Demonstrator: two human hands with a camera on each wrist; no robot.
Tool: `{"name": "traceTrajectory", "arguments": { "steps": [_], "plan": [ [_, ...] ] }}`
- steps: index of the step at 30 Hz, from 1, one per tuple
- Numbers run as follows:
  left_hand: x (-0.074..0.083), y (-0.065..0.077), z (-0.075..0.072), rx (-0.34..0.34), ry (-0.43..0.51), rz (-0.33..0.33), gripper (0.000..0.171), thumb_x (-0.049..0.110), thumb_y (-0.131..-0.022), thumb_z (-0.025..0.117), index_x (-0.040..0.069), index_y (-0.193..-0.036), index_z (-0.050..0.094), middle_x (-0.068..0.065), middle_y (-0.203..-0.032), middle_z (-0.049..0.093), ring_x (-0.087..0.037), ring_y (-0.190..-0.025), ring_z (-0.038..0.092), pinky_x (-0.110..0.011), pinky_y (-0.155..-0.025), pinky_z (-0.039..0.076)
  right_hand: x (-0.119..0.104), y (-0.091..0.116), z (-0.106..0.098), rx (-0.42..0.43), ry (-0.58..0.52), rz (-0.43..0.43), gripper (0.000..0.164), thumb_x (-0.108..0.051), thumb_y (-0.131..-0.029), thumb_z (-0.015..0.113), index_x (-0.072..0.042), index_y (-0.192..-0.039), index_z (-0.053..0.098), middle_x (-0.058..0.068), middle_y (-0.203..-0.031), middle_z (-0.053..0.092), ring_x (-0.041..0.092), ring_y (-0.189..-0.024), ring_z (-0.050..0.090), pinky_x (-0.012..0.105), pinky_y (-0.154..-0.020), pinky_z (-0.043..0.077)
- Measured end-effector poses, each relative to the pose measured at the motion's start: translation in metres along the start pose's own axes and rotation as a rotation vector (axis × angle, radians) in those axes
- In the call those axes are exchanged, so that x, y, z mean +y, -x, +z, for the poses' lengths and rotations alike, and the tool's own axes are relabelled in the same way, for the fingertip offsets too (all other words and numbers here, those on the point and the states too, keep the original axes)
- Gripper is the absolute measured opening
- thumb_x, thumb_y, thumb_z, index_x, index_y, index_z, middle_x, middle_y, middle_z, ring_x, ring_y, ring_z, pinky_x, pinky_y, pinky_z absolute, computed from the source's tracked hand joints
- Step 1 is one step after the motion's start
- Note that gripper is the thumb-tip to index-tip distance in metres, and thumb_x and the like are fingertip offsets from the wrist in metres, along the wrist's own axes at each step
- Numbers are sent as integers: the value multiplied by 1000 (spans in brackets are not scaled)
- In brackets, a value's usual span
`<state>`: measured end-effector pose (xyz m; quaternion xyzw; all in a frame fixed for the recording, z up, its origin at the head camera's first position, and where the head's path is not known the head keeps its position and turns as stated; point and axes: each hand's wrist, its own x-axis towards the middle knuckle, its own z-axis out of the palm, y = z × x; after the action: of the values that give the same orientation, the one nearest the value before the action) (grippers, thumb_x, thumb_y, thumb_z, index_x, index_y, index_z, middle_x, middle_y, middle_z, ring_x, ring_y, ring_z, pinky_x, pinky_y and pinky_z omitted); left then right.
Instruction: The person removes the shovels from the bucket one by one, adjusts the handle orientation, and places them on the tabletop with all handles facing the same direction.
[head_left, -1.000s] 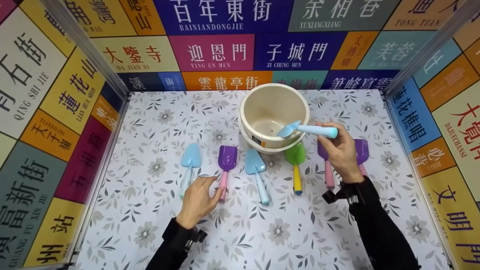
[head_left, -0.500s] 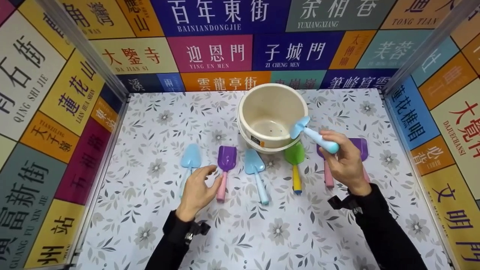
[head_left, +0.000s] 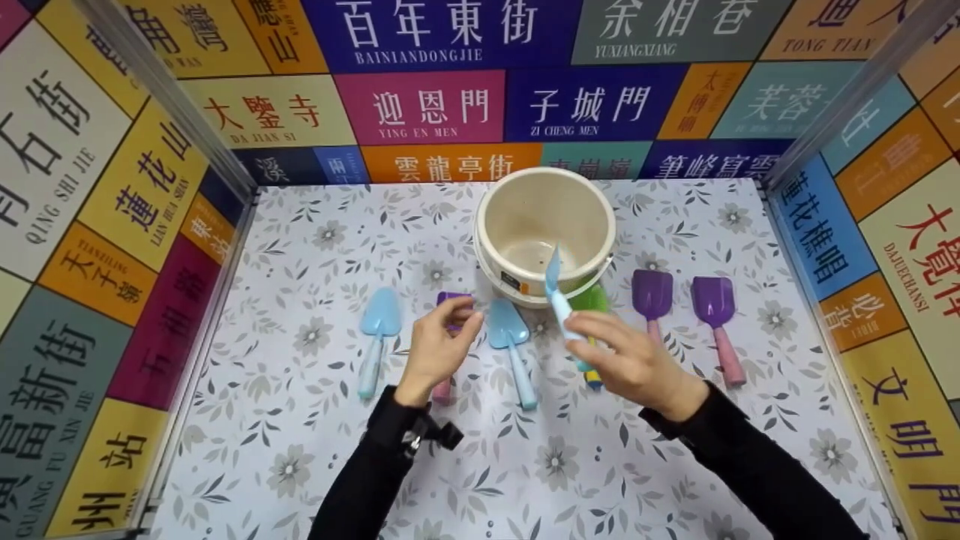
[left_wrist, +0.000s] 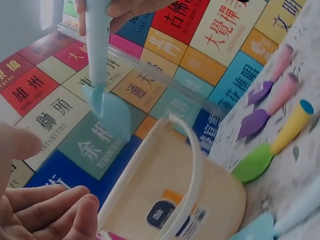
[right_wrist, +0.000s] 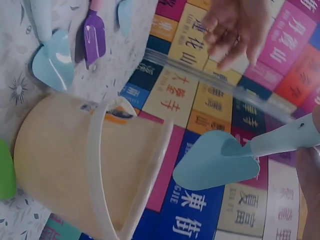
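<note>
My right hand [head_left: 641,364] holds a light blue toy shovel [head_left: 559,306] by its handle, blade up, in front of the cream bucket [head_left: 491,259]. In the right wrist view, the shovel's blade [right_wrist: 215,160] hangs apart from the bucket's rim. My left hand [head_left: 439,349] hovers with bent fingers and nothing in them, over a purple shovel with a pink handle [head_left: 443,390], which it partly hides. Just to its right lies another light blue shovel [head_left: 510,326]. A green shovel [head_left: 594,298] with a yellow handle is partly covered by the held shovel and right hand.
Two purple shovels with pink handles, one [head_left: 652,292] beside the other [head_left: 712,300], lie at the right. A light blue shovel [head_left: 380,315] lies at the left end of the row. Printed panels surround the flower-patterned tabletop [head_left: 300,420] at back and sides.
My right hand has moved left and toward me, swinging the shovel from nearly level over the bucket's rim to blade-up. My left hand has shifted right and a little away from me.
</note>
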<state>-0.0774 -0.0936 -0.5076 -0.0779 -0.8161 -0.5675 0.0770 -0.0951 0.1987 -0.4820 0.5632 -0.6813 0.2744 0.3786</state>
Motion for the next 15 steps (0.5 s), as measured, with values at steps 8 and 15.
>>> {"name": "traceTrajectory", "arguments": {
  "steps": [8, 15],
  "plan": [
    [11, -17, 20, -124, 129, -172, 46, 21, -112, 67, -13, -144, 66, -31, -115, 82, -46, -94, 82, -34, -79, 72, -19, -1, 12, -256, 166, -160, 25, -7, -117, 50, -6, -112, 74, 17, -119, 81, 29, -110, 80, 34, -97, 69],
    [18, -27, 27, -112, 46, -169, 43, 24, -109, 72, -13, -132, 73, -29, -103, 85, -37, -74, 84, -35, -66, 70, -32, 4, 25, -375, 196, -264, 29, -9, -118, 45, -16, -118, 73, 11, -123, 80, 25, -117, 78, 32, -104, 67]
  ]
}}
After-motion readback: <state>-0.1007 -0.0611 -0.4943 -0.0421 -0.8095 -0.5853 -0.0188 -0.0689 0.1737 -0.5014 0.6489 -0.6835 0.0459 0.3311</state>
